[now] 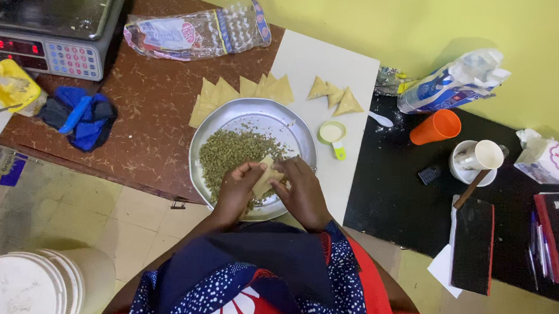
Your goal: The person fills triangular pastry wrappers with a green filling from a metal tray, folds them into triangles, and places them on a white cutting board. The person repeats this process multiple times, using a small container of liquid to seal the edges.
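Down below the camera, a brown worktop [153,125] stood next to a black worktop [404,202], with a white board [322,64] lying across the gap between them. A grey weighing scale [57,18] sat at the far left corner. A round silver tray [256,121] lay in the middle, at the near edge, and a heap of small green bits [229,153] filled its left half. Both hands were over the near side of the tray. The left hand [236,186] and the right hand [303,193] were close together, and their fingers were closed on one pale dough sheet [267,177] held between them. Just behind the tray lay a row of flat dough triangles [232,92]. Three folded, stuffed triangles [333,96] sat on the white board. A clear plastic wrapper [197,31] lay further back. A blue cloth [81,118] was bunched up to the left. An orange cup [435,127] stood on the black worktop. A small green and white measuring cup [333,135] rested just to the right of the tray.
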